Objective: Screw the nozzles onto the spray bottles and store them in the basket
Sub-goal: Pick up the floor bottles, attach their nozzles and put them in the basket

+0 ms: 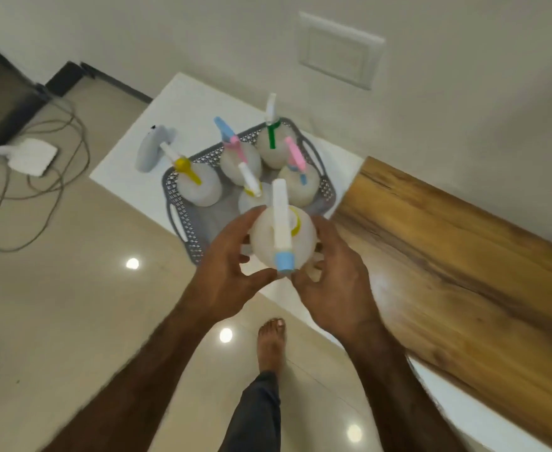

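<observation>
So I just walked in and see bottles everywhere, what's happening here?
A person holds a white spray bottle, nozzle fitted, between the left hand and right hand, above the near edge of a grey basket. Five assembled bottles already stand in the basket on the white table. A grey spray bottle stands outside it.

White surface (131, 158) against the wall, a wood-grain section (447, 256) adjoining it to the right of the basket. Grey perforated basket (183, 216) sits directly on the white part, with a grey spray bottle (152, 148) standing just left of the basket, outside it. Basket holds five white bottles with nozzles on.
</observation>
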Demonstrator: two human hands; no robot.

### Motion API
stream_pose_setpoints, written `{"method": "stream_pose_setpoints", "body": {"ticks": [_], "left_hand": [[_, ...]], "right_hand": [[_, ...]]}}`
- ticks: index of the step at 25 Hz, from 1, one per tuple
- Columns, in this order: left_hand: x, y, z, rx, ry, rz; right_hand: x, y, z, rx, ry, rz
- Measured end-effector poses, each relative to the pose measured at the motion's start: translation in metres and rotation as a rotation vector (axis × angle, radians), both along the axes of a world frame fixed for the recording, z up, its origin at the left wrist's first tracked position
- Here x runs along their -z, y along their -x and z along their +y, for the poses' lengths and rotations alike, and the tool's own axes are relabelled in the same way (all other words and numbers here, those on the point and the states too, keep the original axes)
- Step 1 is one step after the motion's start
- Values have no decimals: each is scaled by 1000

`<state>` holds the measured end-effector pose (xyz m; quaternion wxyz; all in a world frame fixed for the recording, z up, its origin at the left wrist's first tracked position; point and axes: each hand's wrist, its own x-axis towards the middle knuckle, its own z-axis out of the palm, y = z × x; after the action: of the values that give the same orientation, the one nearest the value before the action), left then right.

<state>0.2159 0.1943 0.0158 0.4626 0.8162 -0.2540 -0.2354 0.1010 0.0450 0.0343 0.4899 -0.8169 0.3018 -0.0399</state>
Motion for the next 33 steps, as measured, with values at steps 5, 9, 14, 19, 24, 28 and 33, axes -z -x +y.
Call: {"method": "stream_pose_setpoints", "body": {"ticks": [5, 9, 14, 19, 24, 28, 33], "left_hand": [[-2, -34, 54, -127, -103, 0], [24, -67, 66, -145, -420, -311], [58, -87, 58, -156, -543, -426], [86, -102, 58, -90, -654, -460], [98, -103, 60, -44, -772, -445], [103, -96, 58, -114, -695, -460], [92, -85, 64, -249, -472, -489]], "right_hand": [[11, -60, 51, -192, 70, 82], [28, -103, 64, -224, 13, 182], [53, -137, 69, -178, 36, 307], [71, -156, 66, -262, 100, 457], [85, -157, 76, -271, 168, 429], [83, -139, 69, -311, 214, 302], [76, -72, -2, -87, 317, 101]]}}
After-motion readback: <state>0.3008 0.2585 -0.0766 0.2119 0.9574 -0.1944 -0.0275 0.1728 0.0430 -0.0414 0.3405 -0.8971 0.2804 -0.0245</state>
